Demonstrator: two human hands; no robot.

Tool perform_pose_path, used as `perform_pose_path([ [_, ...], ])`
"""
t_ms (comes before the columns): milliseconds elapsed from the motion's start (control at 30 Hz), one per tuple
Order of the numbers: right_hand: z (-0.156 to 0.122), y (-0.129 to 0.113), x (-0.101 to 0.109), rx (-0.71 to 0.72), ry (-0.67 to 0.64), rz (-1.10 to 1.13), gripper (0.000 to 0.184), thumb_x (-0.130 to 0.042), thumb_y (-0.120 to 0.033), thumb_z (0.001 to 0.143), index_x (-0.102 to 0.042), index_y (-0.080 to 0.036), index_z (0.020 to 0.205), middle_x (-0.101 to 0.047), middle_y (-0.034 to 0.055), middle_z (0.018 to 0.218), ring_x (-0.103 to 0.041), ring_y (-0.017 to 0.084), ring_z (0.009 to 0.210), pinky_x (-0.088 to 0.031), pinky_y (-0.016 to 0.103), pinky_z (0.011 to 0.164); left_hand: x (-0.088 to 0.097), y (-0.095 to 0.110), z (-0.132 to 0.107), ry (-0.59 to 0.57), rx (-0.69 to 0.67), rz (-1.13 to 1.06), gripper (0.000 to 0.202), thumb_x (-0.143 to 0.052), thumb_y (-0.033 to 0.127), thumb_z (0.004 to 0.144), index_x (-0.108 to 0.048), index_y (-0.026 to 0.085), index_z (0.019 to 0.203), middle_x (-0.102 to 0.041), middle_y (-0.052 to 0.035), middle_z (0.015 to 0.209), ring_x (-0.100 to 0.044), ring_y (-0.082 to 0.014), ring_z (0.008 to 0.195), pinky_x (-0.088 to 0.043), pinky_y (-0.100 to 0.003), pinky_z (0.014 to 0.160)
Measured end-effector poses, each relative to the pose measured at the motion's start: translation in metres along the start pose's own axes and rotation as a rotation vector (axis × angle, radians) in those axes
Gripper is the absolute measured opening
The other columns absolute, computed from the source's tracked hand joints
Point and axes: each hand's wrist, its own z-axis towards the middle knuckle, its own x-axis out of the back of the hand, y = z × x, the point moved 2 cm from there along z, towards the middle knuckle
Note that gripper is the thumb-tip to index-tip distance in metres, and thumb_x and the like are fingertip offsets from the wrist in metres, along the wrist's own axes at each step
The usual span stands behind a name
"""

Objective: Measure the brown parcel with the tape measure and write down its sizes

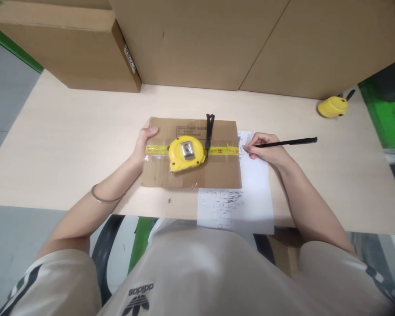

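My left hand (144,141) grips the left edge of a small cardboard box (164,175), its thumb on top and the other fingers hidden. Lying on the box is a yellow tape measure (179,156) with a metal clip and a black wrist strap (210,129). A strip of its yellow blade (220,150) runs across the top of the box. My right hand (263,148) is closed around a black pen (292,141), its tip at a white sheet of paper (256,188). Part of the sheet lies under the box, and handwritten marks show on it.
Large cardboard boxes (204,44) stand along the back of the table (69,145), with another carton (69,48) at the back left. A second yellow tape measure (332,106) sits at the far right. The table's front edge is close to my body.
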Motion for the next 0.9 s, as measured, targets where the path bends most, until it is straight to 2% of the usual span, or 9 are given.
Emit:
perform_pose_path([
  [100, 0.000, 0.000, 0.000, 0.002, 0.008, -0.018, 0.050, -0.094, -0.057, 0.059, -0.056, -0.024, 0.062, -0.063, -0.0013, 0.055, -0.056, 0.011, 0.048, -0.049, 0.028, 0.049, 0.000, 0.001, 0.000, 0.001, -0.060, 0.017, 0.047, -0.073, 0.047, 0.067, -0.060, 0.022, 0.105, -0.078, -0.0112, 0.106, -0.068, -0.0443, 0.125, -0.059, -0.056, 0.098],
  [267, -0.001, -0.004, 0.000, -0.006, -0.019, -0.101, 0.052, -0.091, -0.062, 0.061, -0.056, -0.024, 0.064, -0.061, -0.0008, 0.055, -0.054, 0.012, 0.048, -0.047, 0.029, 0.050, -0.002, 0.001, -0.002, -0.015, -0.029, 0.015, 0.054, -0.073, 0.050, 0.069, -0.060, 0.023, 0.114, -0.078, -0.0090, 0.106, -0.069, -0.0438, 0.123, -0.059, -0.055, 0.097],
  [367, -0.004, -0.010, 0.001, -0.037, -0.010, -0.195, 0.053, -0.074, -0.066, 0.080, -0.047, -0.025, 0.060, -0.052, -0.0018, 0.049, -0.048, 0.012, 0.045, -0.043, 0.031, 0.050, -0.002, 0.001, -0.002, 0.009, -0.042, 0.002, 0.048, -0.072, 0.045, 0.069, -0.061, 0.023, 0.109, -0.078, -0.0089, 0.107, -0.069, -0.0435, 0.123, -0.059, -0.055, 0.097],
  [467, -0.009, -0.018, -0.001, -0.088, 0.012, -0.379, 0.054, -0.061, -0.060, 0.092, -0.044, -0.025, 0.053, -0.045, -0.0004, 0.044, -0.043, 0.015, 0.044, -0.037, 0.033, 0.052, -0.002, 0.000, -0.001, 0.029, -0.067, 0.011, 0.041, -0.072, 0.045, 0.068, -0.062, 0.023, 0.101, -0.078, -0.0093, 0.107, -0.068, -0.0438, 0.123, -0.059, -0.055, 0.096],
  [600, -0.015, -0.032, -0.006, -0.114, 0.051, -0.684, 0.052, -0.070, -0.051, 0.088, -0.050, -0.024, 0.048, -0.050, 0.0041, 0.048, -0.053, 0.023, 0.058, -0.036, 0.036, 0.063, -0.003, 0.000, -0.001, 0.020, -0.083, 0.018, 0.038, -0.073, 0.047, 0.068, -0.061, 0.023, 0.095, -0.077, -0.0096, 0.108, -0.066, -0.0438, 0.126, -0.058, -0.055, 0.099],
  [700, -0.022, -0.054, -0.007, -0.094, 0.178, -0.861, 0.043, -0.067, -0.050, 0.090, -0.057, -0.023, 0.058, -0.058, 0.0080, 0.060, -0.062, 0.029, 0.074, -0.042, 0.042, 0.075, -0.004, 0.002, -0.005, 0.000, -0.098, 0.037, 0.036, -0.073, 0.047, 0.071, -0.062, 0.024, 0.096, -0.075, -0.0082, 0.109, -0.063, -0.0416, 0.131, -0.056, -0.053, 0.105],
  [800, -0.028, -0.090, -0.013, 0.127, 0.311, -0.831, 0.033, -0.059, -0.053, 0.097, -0.068, -0.021, 0.098, -0.071, 0.0126, 0.098, -0.067, 0.027, 0.086, -0.049, 0.045, 0.085, -0.002, 0.005, -0.008, -0.007, -0.230, 0.104, 0.037, -0.076, 0.046, 0.075, -0.066, 0.029, 0.106, -0.073, -0.0042, 0.115, -0.059, -0.0381, 0.137, -0.053, -0.050, 0.111],
  [833, -0.029, -0.104, -0.020, 0.272, 0.283, -0.754, 0.042, -0.057, -0.058, 0.098, -0.066, -0.021, 0.115, -0.070, 0.0139, 0.112, -0.068, 0.026, 0.090, -0.052, 0.045, 0.088, 0.001, 0.007, -0.009, -0.010, -0.281, 0.134, 0.036, -0.077, 0.045, 0.077, -0.067, 0.032, 0.109, -0.072, -0.0029, 0.119, -0.058, -0.0364, 0.138, -0.051, -0.049, 0.114],
  [900, -0.031, -0.132, -0.042, 0.592, 0.096, -0.590, 0.071, -0.054, -0.073, 0.095, -0.055, -0.019, 0.141, -0.063, 0.0173, 0.135, -0.068, 0.028, 0.106, -0.054, 0.048, 0.097, 0.007, 0.010, -0.008, -0.029, -0.374, 0.199, 0.035, -0.081, 0.045, 0.077, -0.068, 0.033, 0.108, -0.071, -0.0013, 0.125, -0.057, -0.0333, 0.139, -0.047, -0.047, 0.119],
])
